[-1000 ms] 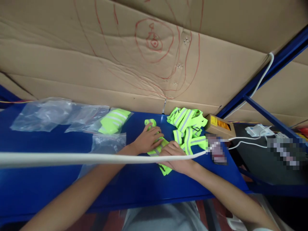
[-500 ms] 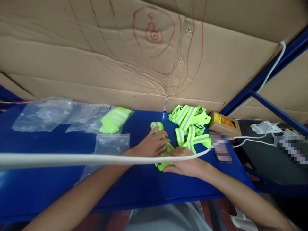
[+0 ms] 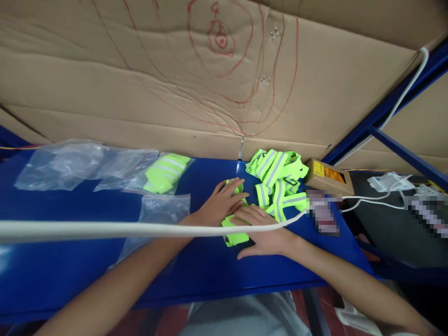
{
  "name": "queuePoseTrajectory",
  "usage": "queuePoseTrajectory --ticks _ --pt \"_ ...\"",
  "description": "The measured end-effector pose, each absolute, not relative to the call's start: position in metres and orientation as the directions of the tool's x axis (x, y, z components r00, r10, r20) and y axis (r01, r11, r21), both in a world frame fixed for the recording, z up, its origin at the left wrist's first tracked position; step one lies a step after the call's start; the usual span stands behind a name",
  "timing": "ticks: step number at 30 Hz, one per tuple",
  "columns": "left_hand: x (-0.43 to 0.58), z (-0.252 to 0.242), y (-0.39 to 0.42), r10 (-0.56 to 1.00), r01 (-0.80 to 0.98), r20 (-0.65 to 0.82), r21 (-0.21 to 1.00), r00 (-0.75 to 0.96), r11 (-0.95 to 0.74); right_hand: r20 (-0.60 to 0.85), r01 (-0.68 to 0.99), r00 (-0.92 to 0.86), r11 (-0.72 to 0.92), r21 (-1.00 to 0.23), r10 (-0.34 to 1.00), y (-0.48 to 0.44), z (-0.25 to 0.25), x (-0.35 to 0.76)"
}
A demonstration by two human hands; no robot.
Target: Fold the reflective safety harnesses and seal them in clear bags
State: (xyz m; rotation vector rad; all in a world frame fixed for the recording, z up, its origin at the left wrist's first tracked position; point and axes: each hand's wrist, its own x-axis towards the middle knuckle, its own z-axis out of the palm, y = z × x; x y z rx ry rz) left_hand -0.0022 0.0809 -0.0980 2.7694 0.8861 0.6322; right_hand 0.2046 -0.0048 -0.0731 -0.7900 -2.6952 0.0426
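A folded neon-green reflective strap (image 3: pixel 235 236) with grey stripes lies on the blue table, partly hidden under both hands. My left hand (image 3: pixel 220 204) rests over its far part, the fingers spread and slightly bent. Across its middle lies my right hand (image 3: pixel 264 229), fingers stretched out flat and thumb held apart, pointing toward me. Just beyond my right hand is a loose heap of similar reflective straps (image 3: pixel 276 170), with black buckle pieces among them. To the left, a clear plastic bag (image 3: pixel 167 173) holds a folded green strap bundle.
Clear plastic bags (image 3: pixel 77 161) lie at the back left, and another bag (image 3: pixel 164 210) is beside my left forearm. A white cable (image 3: pixel 105 230) crosses in front of the view. At right stand a small cardboard box (image 3: pixel 331 177) and a blurred-out phone-like object (image 3: pixel 325 217).
My right hand has flattened, its fingers reaching farther left over the strap and its thumb spreading away. My left hand's fingers are more spread. The camera view has shifted slightly.
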Motion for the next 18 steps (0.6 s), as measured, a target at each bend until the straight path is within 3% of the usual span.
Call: queuePoseTrajectory --ticks 4,8,13,18 --pt "-0.001 -0.098 0.080 0.632 0.534 0.346 0.341 0.694 -0.774 0.270 0.568 -0.780 0.820 -0.075 0.565 -0.014 -0.073 0.208" --pt "-0.004 -0.100 0.086 0.592 0.454 0.241 0.446 0.769 -0.771 0.203 0.613 -0.730 0.756 -0.228 0.653 0.000 -0.054 0.202" --pt "-0.009 -0.109 0.097 0.642 0.374 0.216 0.661 0.735 -0.651 0.068 0.693 -0.636 0.608 -0.387 0.769 0.034 -0.034 0.194" --pt "-0.010 -0.110 0.110 0.695 0.300 0.250 0.767 0.674 -0.567 0.271 0.720 -0.574 0.634 -0.281 0.772 0.052 -0.039 0.189"
